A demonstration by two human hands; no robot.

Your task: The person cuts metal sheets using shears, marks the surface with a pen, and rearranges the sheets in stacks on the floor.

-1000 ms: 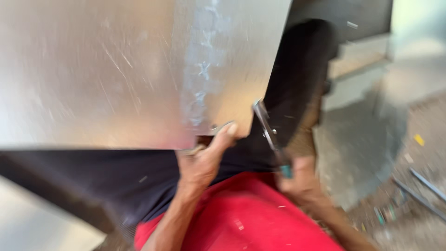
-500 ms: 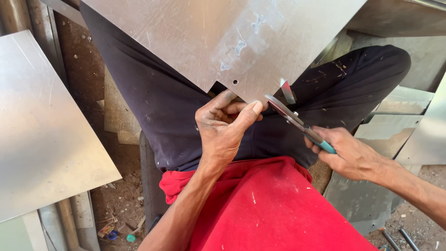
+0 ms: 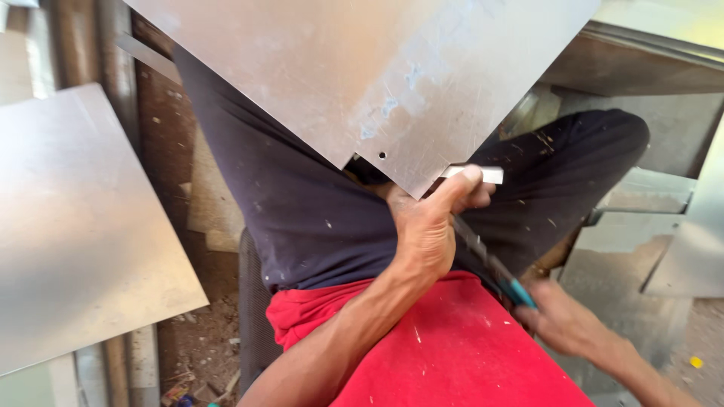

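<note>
- The left hand (image 3: pixel 426 226) grips the lower corner of a large, scratched, grey sheet of metal (image 3: pixel 362 83), thumb pressed onto its edge, apparently to steady it over the lap.
- The right hand (image 3: pixel 562 320) is clenched around the teal handles of metal snips (image 3: pixel 490 264); their blades run up towards that corner, hidden behind the left hand.
- A small pale offcut strip (image 3: pixel 483 175) juts out beside the thumb.
- Another flat grey metal sheet (image 3: pixel 75 226) lies to the left on a dusty, littered floor (image 3: pixel 200 343).
</note>
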